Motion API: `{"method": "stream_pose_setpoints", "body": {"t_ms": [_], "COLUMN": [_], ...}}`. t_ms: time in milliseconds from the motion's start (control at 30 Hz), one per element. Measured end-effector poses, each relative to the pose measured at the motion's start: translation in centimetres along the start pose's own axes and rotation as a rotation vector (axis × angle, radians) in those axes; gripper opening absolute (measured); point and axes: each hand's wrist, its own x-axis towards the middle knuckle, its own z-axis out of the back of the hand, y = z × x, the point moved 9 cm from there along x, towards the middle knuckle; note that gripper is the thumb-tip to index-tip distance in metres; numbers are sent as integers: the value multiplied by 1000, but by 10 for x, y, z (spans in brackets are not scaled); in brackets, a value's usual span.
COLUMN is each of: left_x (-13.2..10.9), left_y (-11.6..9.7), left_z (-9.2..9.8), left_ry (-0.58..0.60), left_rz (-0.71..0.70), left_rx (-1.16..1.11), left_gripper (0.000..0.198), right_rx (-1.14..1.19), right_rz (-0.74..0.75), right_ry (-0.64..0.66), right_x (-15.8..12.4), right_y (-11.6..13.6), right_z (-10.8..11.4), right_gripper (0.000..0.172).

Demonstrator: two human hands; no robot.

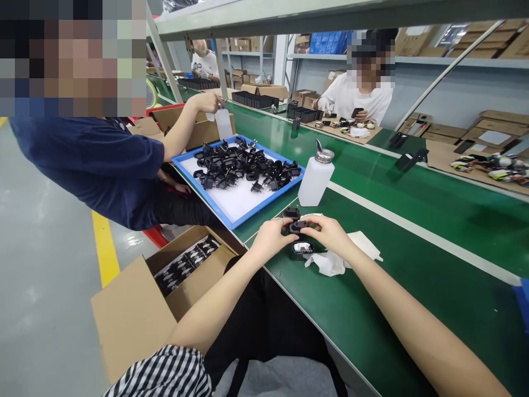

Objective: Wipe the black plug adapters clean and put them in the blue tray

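Both my hands meet over the near edge of the green belt. My left hand [270, 237] and my right hand [328, 231] pinch a small black plug part [298, 226] between their fingertips. Just below it lies another black piece with a white label [301, 249], resting on a crumpled white cloth [355, 251]. A third black plug part [291, 212] sits on the belt just beyond my fingers.
A white bottle with a metal top [316, 176] stands behind my hands. A blue tray [194, 171] holds several black plugs. A person in dark blue sits at my left, holding another white bottle [223, 122]. An open cardboard box [136, 309] stands by my knee. Other workers sit across the belt.
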Motion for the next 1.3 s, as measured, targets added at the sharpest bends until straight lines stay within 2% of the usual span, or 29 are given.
{"method": "stream_pose_setpoints", "body": {"t_ms": [167, 367, 533, 633, 733, 833, 933, 1133, 1300], "left_x": [0, 1, 1, 1, 3, 7, 11, 14, 11], "left_y": [0, -7, -7, -13, -23, -34, -43, -55, -43], "left_z": [-2, 3, 3, 2, 2, 3, 1, -4, -5], "left_ry": [68, 148, 129, 134, 173, 228, 318, 409, 439], "left_rz": [-1, -9, -10, -75, -117, -112, -68, -42, -84], "left_rx": [-6, 3, -11, 107, 319, 548, 683, 732, 684], "left_gripper": [35, 35, 38, 34, 29, 26, 25, 25, 19], "right_rx": [-17, -44, -74, -116, -210, -350, -453, -533, -546], "right_rz": [15, 36, 78, 77, 58, 26, -10, -11, 33], "right_ry": [11, -72, -61, -12, 89, 179, 238, 318, 348], "right_x": [-5, -9, -10, -9, -5, 1, 7, 9, 7], "right_y": [5, 6, 8, 9, 12, 16, 21, 26, 23], "right_z": [-1, 1, -1, -3, -7, -8, -7, -10, -16], "right_gripper": [18, 17, 15, 17, 25, 24, 20, 17, 16]}}
